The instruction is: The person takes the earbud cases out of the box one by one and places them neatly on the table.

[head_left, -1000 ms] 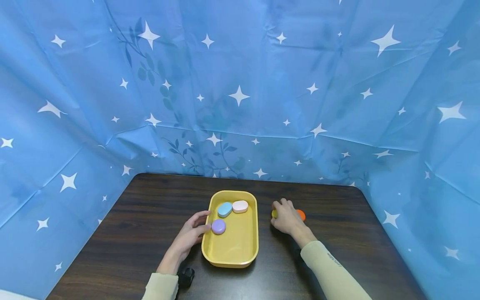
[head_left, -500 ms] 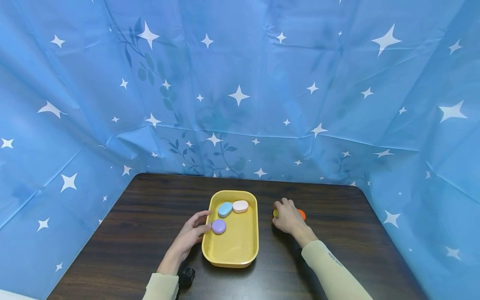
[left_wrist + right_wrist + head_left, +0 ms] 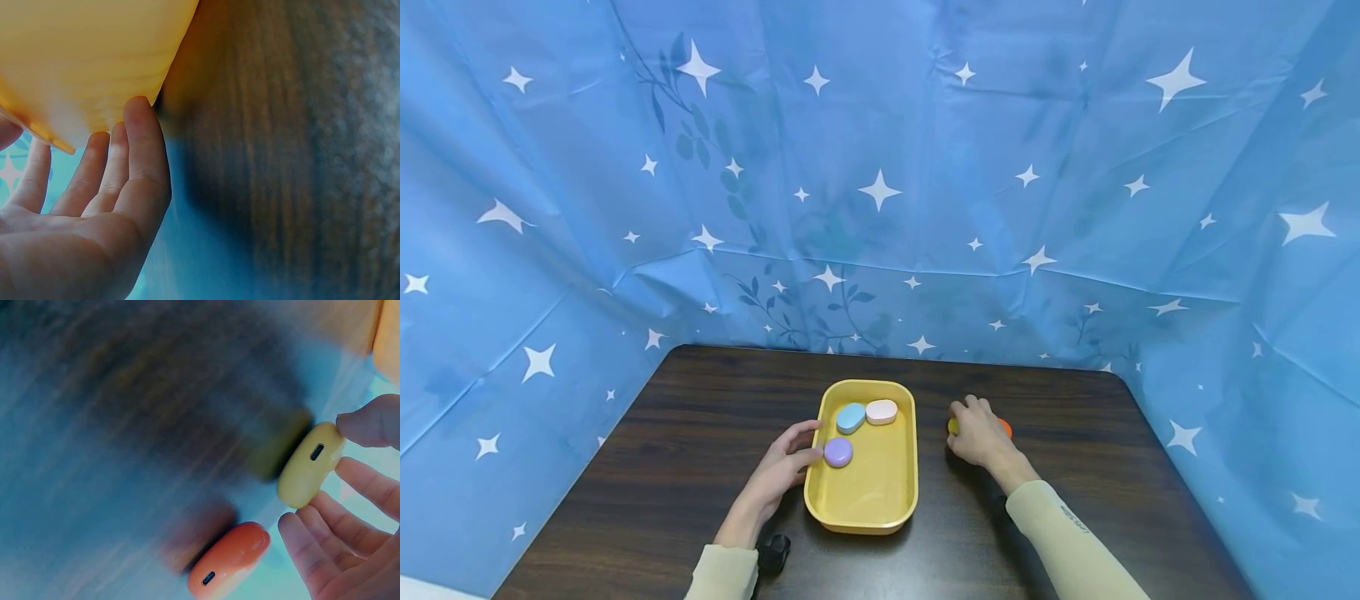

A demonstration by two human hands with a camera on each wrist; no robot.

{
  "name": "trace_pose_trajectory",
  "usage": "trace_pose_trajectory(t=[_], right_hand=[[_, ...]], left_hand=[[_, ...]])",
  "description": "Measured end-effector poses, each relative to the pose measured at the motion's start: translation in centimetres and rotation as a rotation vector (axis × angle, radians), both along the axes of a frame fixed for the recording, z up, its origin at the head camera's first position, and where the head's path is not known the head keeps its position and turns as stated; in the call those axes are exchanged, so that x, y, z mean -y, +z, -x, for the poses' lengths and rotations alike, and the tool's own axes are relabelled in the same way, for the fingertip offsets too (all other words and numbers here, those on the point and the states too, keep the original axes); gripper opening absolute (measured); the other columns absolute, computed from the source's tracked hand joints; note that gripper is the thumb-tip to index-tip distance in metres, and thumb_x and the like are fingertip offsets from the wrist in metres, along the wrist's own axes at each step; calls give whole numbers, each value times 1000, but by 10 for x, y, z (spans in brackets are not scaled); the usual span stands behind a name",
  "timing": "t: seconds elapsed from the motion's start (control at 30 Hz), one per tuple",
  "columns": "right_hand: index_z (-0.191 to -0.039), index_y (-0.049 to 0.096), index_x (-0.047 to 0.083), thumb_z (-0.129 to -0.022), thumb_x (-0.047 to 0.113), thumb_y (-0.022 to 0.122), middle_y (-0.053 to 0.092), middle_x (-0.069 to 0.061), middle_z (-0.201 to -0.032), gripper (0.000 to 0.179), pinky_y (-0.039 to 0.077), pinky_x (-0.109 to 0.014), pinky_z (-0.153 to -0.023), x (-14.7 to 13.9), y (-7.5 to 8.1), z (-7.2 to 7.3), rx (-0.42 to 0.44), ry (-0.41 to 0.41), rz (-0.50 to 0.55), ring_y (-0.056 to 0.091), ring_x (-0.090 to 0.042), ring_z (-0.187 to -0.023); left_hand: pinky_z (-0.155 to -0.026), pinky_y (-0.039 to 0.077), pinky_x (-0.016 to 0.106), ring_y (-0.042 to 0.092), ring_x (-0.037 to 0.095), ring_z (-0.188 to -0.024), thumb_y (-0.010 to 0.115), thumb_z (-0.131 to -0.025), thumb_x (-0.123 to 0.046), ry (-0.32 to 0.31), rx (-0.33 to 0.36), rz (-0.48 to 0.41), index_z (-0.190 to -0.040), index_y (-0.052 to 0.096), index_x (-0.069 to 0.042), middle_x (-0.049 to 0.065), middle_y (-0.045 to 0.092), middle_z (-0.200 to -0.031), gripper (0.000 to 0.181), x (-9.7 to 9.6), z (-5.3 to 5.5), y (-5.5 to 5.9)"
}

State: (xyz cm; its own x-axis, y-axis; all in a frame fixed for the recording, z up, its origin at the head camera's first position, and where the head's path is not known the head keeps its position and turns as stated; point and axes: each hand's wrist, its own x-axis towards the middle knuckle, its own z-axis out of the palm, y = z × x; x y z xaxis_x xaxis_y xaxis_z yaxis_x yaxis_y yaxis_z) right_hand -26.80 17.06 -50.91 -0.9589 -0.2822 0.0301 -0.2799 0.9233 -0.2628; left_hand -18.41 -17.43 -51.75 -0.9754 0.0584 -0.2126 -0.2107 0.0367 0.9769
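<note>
In the head view my left hand (image 3: 775,472) rests against the left side of a yellow tray (image 3: 868,496), fingertips at its rim. Its other fingers touch the outer wall in the left wrist view, fairly straight. My right hand (image 3: 981,435) pinches a yellow earbud case (image 3: 309,465) between thumb and fingers, low over the table. An orange earbud case (image 3: 228,559) with a small port lies close beside it, partly behind the hand in the head view. The tray holds a blue case (image 3: 851,418), a pale pink case (image 3: 882,412) and a purple round case (image 3: 838,452).
A dark wood-grain table (image 3: 715,392) carries everything. A blue curtain (image 3: 880,233) with white stars hangs behind and beside it. A black wrist device (image 3: 772,553) sits by the left cuff.
My right hand has shifted very slightly right with the yellow case, nearer the orange one. The left hand and the tray look unchanged.
</note>
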Motion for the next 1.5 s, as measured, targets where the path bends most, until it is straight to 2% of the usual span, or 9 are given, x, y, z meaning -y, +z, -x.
trace_pose_trajectory(t=[0.37, 0.97, 1.5], right_hand=[[-115, 69, 6, -89, 18, 72, 60, -10, -109, 29, 52, -45, -77, 5, 12, -3, -51, 24, 6, 52, -27, -97], [-109, 70, 8, -90, 21, 72, 64, -7, -104, 23, 54, -45, -72, 16, 39, -10, -145, 57, 49, 56, -26, -93], [-109, 71, 9, -90, 21, 72, 65, -6, -105, 22, 54, -44, -78, 28, 55, -21, -191, 87, 96, 56, -24, -94]], left_hand=[[-90, 54, 47, 60, 32, -119, 63, -99, -12, -14, -5, -14, -145, 51, -9, 19, 51, -144, 48, 1, 2, -1], [-91, 54, 48, 59, 32, -119, 61, -100, -11, -18, -8, -12, -146, 51, -8, 19, 50, -146, 47, 0, 1, -1], [-91, 54, 48, 60, 31, -118, 64, -99, -14, -17, -6, -15, -144, 52, -10, 17, 51, -144, 47, 1, 2, -1]])
